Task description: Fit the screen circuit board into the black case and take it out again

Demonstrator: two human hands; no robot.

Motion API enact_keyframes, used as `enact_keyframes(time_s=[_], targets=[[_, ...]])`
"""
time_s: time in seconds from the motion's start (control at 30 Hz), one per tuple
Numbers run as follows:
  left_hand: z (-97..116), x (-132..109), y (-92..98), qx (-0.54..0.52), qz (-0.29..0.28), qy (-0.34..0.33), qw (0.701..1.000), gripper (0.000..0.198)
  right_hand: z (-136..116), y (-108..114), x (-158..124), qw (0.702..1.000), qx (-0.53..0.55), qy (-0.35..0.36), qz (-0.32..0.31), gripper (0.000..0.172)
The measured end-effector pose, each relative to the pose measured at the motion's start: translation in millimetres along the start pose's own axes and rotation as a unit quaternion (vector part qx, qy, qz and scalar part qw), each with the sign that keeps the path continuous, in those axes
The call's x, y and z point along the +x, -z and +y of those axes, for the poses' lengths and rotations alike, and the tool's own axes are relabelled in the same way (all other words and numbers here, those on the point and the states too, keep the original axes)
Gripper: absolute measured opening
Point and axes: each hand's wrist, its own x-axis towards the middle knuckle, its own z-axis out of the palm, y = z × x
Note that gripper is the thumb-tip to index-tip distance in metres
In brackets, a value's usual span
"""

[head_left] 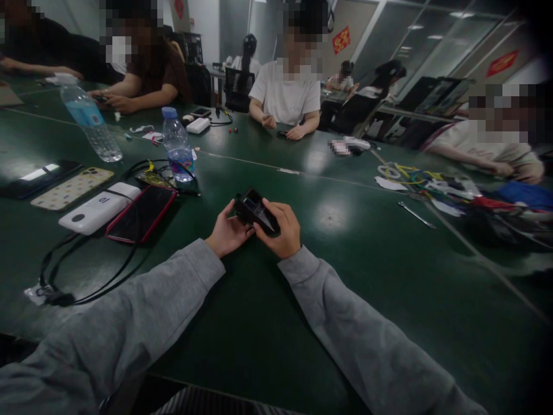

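Observation:
A small black handheld device with a little screen (258, 213) is held between my two hands, just above the green table (242, 323). My left hand (228, 231) cups it from the left and below, its thumb along the device's upper left edge. Around its right side wrap the fingers of my right hand (283, 229). Both hands are closed on the device, which is tilted. Nearest on the left lies a phone with a red edge (142, 213), a black cable crossing over it, beside a white power bank (101, 207).
Two plastic bottles, one with a blue cap (179, 150) and one tilted in view (88, 118), stand left. A patterned phone case (72, 189) lies further left. On the right are a wrench (416, 215) and tangled cables (444, 187). Several people sit around the table.

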Motion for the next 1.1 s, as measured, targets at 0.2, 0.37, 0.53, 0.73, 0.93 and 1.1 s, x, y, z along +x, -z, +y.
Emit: enact_keyframes(time_s=[0.2,0.37,0.53,0.73,0.93,1.1], targets=[[0,-1,-2.2,-0.008,0.003,0.005,1.0,0.044,14,-2,-9,0.998,0.003,-0.042,-0.05,0.059],[0,-1,-3.0,0.007,-0.008,0.011,1.0,0.051,23,-2,-9,0.991,0.053,-0.075,-0.102,0.059],[-1,2,-1.7,0.027,-0.001,-0.002,1.0,0.054,24,-2,-10,0.986,0.056,-0.073,-0.141,0.059],[0,-1,-4.2,0.044,0.0,-0.001,0.999,0.051,22,-3,-11,0.97,0.113,-0.107,-0.185,0.057],[-5,0,-3.6,0.103,0.015,-0.028,0.994,0.025,18,-4,-18,0.937,0.222,-0.242,-0.119,0.052],[-5,-4,-8.2,0.111,0.006,-0.017,0.994,0.023,28,-10,-22,0.875,0.296,-0.369,-0.107,0.065]])
